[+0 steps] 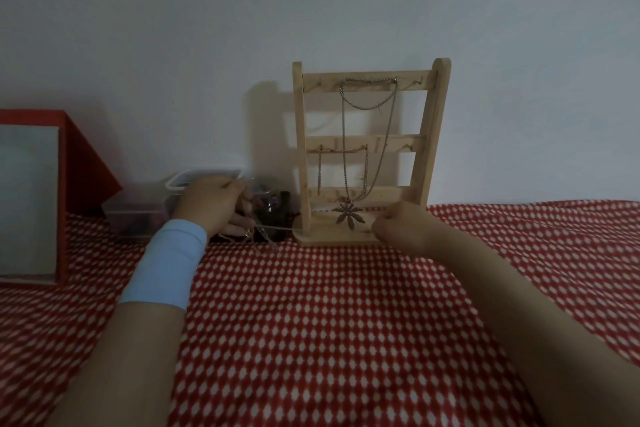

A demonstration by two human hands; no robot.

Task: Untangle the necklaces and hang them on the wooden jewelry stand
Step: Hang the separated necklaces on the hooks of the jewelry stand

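The left hand [211,203], a pale blue band at its wrist, curls its fingers round a tangled silvery chain [266,230] just beside a clear plastic container [138,215]. One thin strand stretches taut across the foot of the wooden jewelry stand [398,141] to the right hand [401,224], which pinches it with its fingers clenched. On the stand, a long necklace [369,107] with a flower pendant [347,215] hangs from the top rail, and a shorter chain [319,170] hangs from the middle rail. The stand sits on the red-and-white patterned surface [329,322].
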